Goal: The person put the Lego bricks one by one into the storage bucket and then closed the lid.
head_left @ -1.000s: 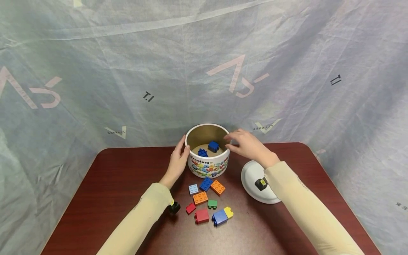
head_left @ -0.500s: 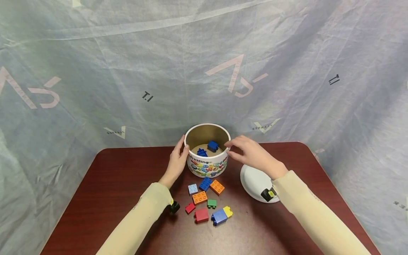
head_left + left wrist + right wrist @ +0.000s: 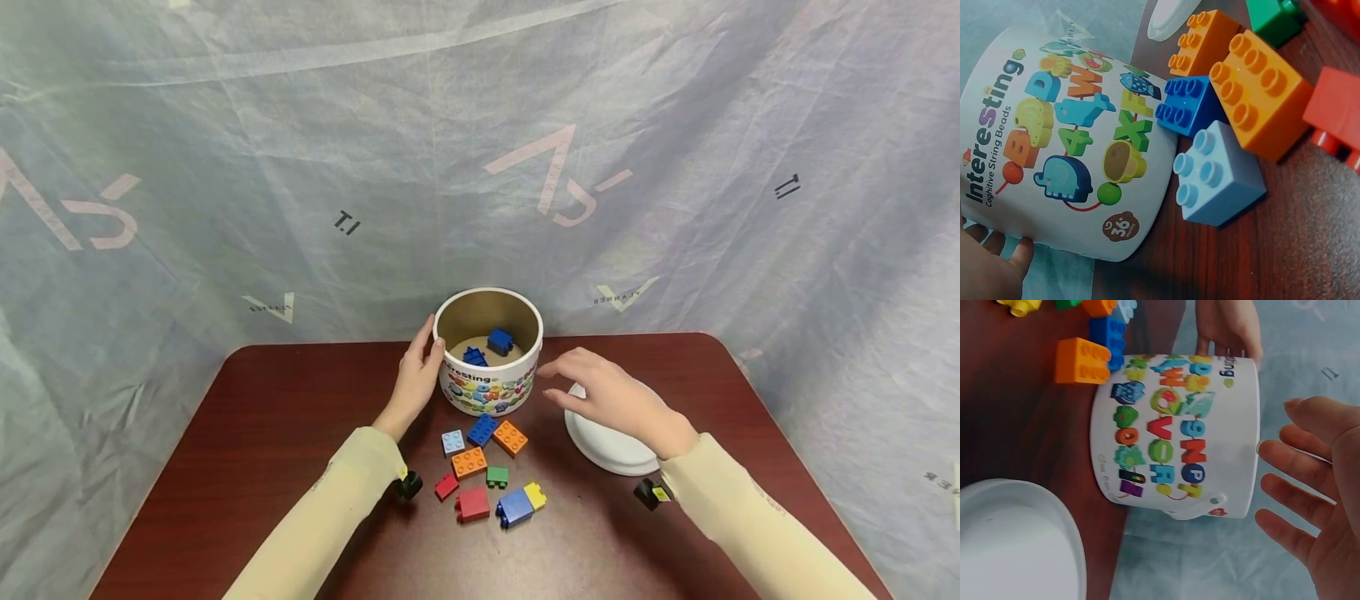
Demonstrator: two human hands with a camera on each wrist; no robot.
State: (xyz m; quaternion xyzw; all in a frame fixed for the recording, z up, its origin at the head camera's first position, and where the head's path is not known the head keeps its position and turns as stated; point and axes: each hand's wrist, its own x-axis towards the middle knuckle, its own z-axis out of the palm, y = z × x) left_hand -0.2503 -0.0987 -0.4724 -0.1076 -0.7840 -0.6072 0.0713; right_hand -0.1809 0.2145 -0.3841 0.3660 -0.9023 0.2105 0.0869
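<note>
As left hand (image 3: 410, 380) touches tub (image 3: 482, 390), mouth upward, axis apparently vertical

Table (image 3: 300, 475), curtain (image 3: 420, 167) behind it. On the table, toward the far edge: one tub (image 3: 486, 393). In the tub: rear brick (image 3: 500, 341), to the right; front piece (image 3: 475, 357), to the left. Against the tub's left wall: left hand (image 3: 408, 387). Right of the tub: right hand (image 3: 611, 398), and the lid (image 3: 607, 446) on the table, partly hidden by it. Before the tub: nine loose bricks (image 3: 469, 462), three in the row nearest it, an end-to-end pair (image 3: 516, 507) at the near right.
</note>
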